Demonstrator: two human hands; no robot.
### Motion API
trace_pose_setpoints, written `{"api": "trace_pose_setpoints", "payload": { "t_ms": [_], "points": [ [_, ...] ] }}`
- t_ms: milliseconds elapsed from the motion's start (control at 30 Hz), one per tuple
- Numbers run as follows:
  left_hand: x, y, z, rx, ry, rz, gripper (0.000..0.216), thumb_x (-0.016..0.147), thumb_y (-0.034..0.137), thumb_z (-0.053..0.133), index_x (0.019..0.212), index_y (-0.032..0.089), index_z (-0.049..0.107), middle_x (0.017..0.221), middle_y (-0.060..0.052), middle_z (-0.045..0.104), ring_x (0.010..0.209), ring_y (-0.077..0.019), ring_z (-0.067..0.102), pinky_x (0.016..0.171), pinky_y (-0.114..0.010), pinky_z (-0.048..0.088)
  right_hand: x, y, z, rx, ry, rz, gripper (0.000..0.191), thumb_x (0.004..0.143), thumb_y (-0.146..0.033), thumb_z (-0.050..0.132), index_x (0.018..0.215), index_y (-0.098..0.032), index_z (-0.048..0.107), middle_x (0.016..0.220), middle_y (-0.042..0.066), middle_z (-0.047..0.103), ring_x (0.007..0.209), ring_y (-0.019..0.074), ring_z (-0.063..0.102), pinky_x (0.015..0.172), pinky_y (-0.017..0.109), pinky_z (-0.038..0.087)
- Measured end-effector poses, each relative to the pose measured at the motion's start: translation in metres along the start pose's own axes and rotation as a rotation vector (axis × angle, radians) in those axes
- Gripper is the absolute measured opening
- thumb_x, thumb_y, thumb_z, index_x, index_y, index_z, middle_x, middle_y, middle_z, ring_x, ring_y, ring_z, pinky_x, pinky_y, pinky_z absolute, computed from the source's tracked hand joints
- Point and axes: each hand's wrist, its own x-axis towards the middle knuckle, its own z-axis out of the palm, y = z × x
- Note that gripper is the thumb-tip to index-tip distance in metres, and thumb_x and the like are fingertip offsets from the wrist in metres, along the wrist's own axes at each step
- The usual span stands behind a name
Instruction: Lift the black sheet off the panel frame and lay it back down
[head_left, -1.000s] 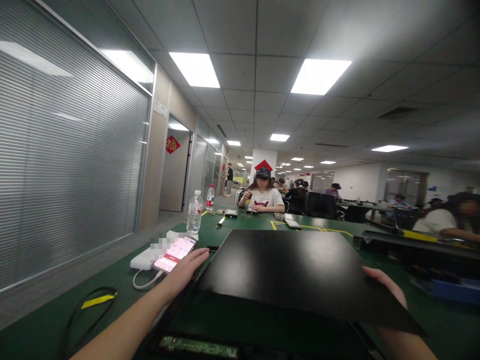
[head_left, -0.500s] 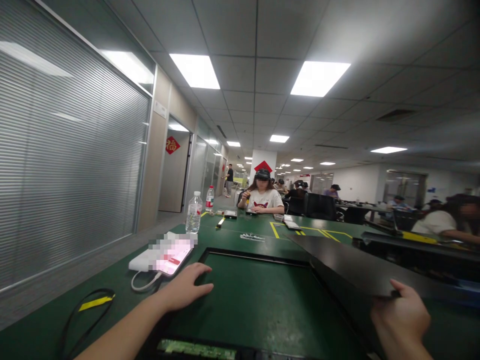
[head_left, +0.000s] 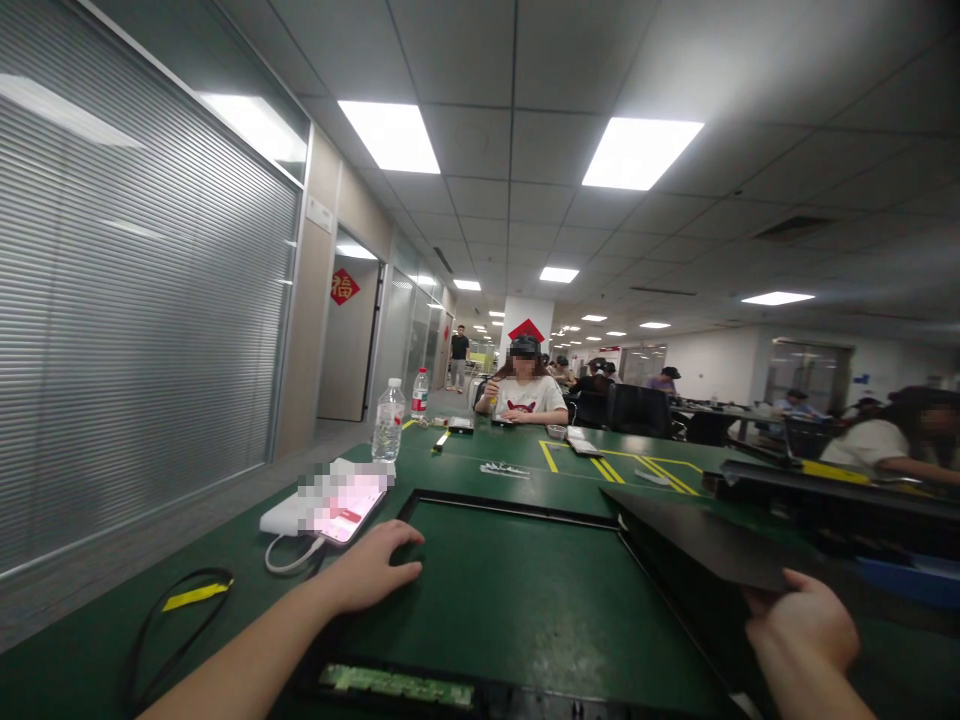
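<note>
A black rectangular frame (head_left: 517, 508) lies on the green table, with the tabletop showing through its middle. Along its near side sits a green circuit board strip (head_left: 397, 686). My left hand (head_left: 375, 565) rests at the frame's left side, thumb and fingers apart; the hand covers that stretch of the frame. At the right, my right hand (head_left: 806, 625) grips the near edge of a thin, dark flat panel (head_left: 712, 535). The panel is tilted above the frame's right side, its far left corner close to the frame's far right corner. Some of my right fingers are hidden beneath it.
Left of the frame lie a phone (head_left: 352, 512) with a white cable and a black strap (head_left: 184, 625) with yellow tape. A water bottle (head_left: 388, 422) stands behind the phone. Across the table sits a person (head_left: 525, 385). Dark panels (head_left: 795, 480) are stacked at right.
The panel in my right hand has shifted slightly right and tilted, uncovering more of the table's yellow tape and the frame's right side. My left hand has stayed nearly in place.
</note>
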Motion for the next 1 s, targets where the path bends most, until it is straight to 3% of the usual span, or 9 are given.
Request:
{"api": "trace_pose_setpoints", "payload": {
  "t_ms": [100,300,567,1000],
  "points": [
    [0.001,-0.001,0.0,0.01,-0.003,0.009,0.043,0.071,0.044,0.055,0.105,0.02,0.061,0.112,-0.007,0.057,0.105,-0.0226,0.05,0.094,-0.033,0.035,-0.01,0.0,0.007,-0.044,0.079,-0.121,0.026,0.048,0.004,0.051,0.057,-0.019,0.054,0.07,-0.003,0.052,0.036,0.0085,0.051,0.04,0.026,0.051],
    [0.001,-0.001,0.002,0.029,-0.003,0.019,0.041,0.07,0.041,0.056,0.104,0.02,0.062,0.111,-0.007,0.057,0.104,-0.0225,0.05,0.095,-0.032,0.034,-0.016,0.004,0.009,-0.155,0.131,0.04,0.027,0.051,0.007,0.053,0.058,-0.017,0.046,0.075,-0.003,0.052,0.043,0.0074,0.049,0.056,0.039,0.056],
    [0.003,-0.005,0.007,0.044,-0.021,0.019,0.038,0.071,0.04,0.055,0.104,0.021,0.062,0.111,-0.007,0.057,0.104,-0.0226,0.05,0.095,-0.033,0.034,-0.006,0.008,0.003,-0.193,0.15,0.144,0.027,0.054,0.008,0.051,0.061,-0.017,0.045,0.068,-0.003,0.05,0.049,0.0097,0.052,0.056,0.041,0.057],
    [0.001,0.0,0.005,0.031,-0.037,-0.002,0.038,0.069,0.041,0.056,0.1,0.022,0.064,0.111,-0.007,0.057,0.105,-0.0231,0.049,0.095,-0.034,0.033,0.006,0.015,0.001,-0.221,0.068,0.168,0.028,0.057,0.007,0.052,0.067,-0.018,0.044,0.069,-0.004,0.05,0.047,0.0106,0.053,0.052,0.042,0.057]
  ]
}}
